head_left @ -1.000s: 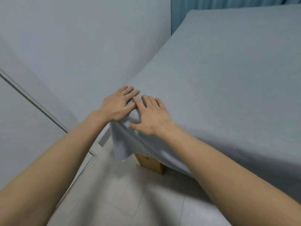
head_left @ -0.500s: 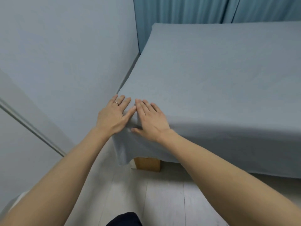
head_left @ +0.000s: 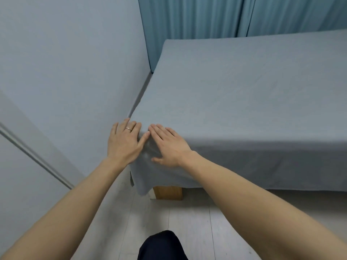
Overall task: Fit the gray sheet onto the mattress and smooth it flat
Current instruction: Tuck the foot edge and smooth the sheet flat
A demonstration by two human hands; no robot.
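Gray sheet [head_left: 244, 109] now hangs neater at the near corner than a second ago.
Your left hand [head_left: 124, 141] and right hand [head_left: 169, 145] press it with flat, straight fingers, gripping nothing; the fitting looks almost finished.

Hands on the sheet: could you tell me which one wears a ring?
The left hand; a ring sits on one finger, while the right hand is bare.

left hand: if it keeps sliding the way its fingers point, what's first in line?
The left hand points along the gap beside the gray sheet; likely the wall or the bed's side first, though depth is unclear.
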